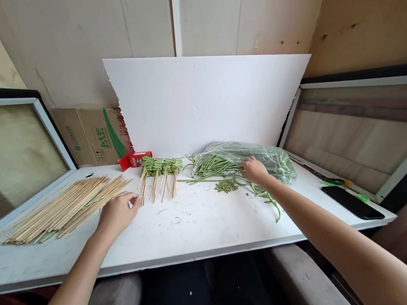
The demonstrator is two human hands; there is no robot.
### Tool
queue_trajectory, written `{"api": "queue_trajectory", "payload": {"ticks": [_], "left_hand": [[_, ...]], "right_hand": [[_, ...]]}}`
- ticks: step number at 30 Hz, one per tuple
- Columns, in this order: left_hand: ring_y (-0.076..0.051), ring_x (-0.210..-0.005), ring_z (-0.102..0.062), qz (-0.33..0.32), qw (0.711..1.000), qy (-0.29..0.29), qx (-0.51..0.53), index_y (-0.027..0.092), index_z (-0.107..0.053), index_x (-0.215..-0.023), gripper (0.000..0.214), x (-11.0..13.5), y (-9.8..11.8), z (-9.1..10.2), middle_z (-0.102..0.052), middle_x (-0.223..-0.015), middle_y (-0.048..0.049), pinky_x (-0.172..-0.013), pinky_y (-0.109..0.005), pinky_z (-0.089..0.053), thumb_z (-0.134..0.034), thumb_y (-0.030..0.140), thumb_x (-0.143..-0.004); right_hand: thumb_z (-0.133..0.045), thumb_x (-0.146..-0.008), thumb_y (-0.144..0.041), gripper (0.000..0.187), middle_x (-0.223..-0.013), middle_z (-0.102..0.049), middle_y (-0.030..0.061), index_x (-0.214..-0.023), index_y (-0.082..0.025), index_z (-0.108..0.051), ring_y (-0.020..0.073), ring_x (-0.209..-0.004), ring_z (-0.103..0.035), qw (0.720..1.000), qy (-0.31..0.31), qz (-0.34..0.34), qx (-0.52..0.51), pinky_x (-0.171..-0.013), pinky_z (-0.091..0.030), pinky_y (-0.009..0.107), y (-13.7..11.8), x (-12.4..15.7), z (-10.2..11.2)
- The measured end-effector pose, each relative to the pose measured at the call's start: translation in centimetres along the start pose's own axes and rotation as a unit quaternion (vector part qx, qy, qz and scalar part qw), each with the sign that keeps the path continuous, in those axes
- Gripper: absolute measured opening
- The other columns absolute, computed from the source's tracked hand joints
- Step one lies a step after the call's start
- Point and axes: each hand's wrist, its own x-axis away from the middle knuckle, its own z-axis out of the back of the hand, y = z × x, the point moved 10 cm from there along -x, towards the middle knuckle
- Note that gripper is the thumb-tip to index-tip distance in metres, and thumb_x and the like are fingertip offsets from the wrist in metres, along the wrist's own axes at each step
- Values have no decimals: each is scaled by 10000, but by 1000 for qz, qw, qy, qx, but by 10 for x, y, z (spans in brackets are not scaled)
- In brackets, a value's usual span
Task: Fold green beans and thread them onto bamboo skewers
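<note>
My left hand [120, 212] hovers over the left half of the table, its thumb and fingertips pinched together beside the lower ends of the nearest skewers. Whatever the pinch holds, if anything, is too small to tell. Green bean pieces [162, 164] threaded on bamboo skewers [154, 188] lie in a row just beyond it. At the mouth of a clear plastic bag [270, 157], my right hand [254, 170] closes its fingers on long green beans [215, 165]; the fingertips are partly hidden. A small pile of short bean ends [226, 185] lies left of that hand.
Many bare bamboo skewers [68, 206] are spread at the left. A red box [136, 159] and a cardboard carton [87, 138] stand behind. A white board [210, 102] leans at the back. A black phone [351, 202] lies near the right front edge.
</note>
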Motion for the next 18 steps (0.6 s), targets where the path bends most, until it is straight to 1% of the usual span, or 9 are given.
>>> {"api": "queue_trajectory", "payload": {"ticks": [2,4,6,8,10,14,16,18], "left_hand": [[-214,-784,-667,-34,998,-7,55,230,-760,-859,355,3,29,-9,-794,-912,-49,-719,-294,-450,-518,466,-967],[-207,-761,-660,-48,993,-25,101,227,-770,-862,363,11,56,-22,-787,-878,-50,-713,-293,-443,-521,466,-974],[-194,-702,-638,-44,988,-52,140,224,-774,-857,355,22,76,-39,-766,-809,-42,-669,-290,-419,-534,457,-974],[-189,-679,-624,-45,983,-80,162,223,-769,-831,345,31,91,-55,-751,-775,-37,-653,-287,-404,-538,437,-975],[-190,-685,-623,-44,979,-94,173,223,-761,-819,319,37,94,-66,-746,-767,-36,-663,-286,-400,-546,405,-970],[-181,-670,-587,-45,978,-106,176,215,-726,-778,306,39,78,-83,-711,-738,-32,-655,-282,-368,-542,366,-970],[-174,-651,-559,-45,976,-107,184,209,-702,-747,310,39,68,-88,-676,-709,-26,-649,-281,-355,-541,356,-967],[-173,-646,-546,-39,975,-108,193,208,-685,-738,307,39,61,-91,-653,-698,-21,-645,-281,-350,-539,352,-968]], "right_hand": [[-606,-951,-161,290,-1267,-698,175,-1180,-176,-784,321,-1288,-518,999,-25,5,38,-981,-476,345,-1,-6,2],[-599,-944,-142,296,-1247,-714,171,-1167,-175,-791,312,-1277,-534,996,-48,4,70,-958,-478,331,-2,-11,4],[-615,-919,-124,315,-1224,-726,166,-1174,-181,-791,310,-1254,-558,993,-73,-1,96,-935,-483,330,-4,-17,5],[-653,-882,-112,346,-1214,-734,154,-1186,-203,-791,311,-1237,-577,988,-97,-2,118,-937,-484,342,-9,-21,3],[-697,-852,-118,364,-1221,-736,146,-1187,-223,-792,318,-1241,-581,984,-118,1,136,-966,-476,364,-17,-25,-2],[-737,-875,-195,249,-1211,-739,176,-1114,-182,-802,344,-1255,-575,977,-138,0,160,-1023,-455,419,-31,-30,-9],[-738,-904,-256,199,-1202,-742,181,-1072,-172,-804,346,-1250,-574,977,-139,-2,159,-1025,-454,426,-32,-33,-6],[-723,-931,-292,185,-1217,-739,176,-1053,-179,-805,342,-1254,-565,980,-131,-4,152,-1018,-455,422,-30,-36,3]]}}
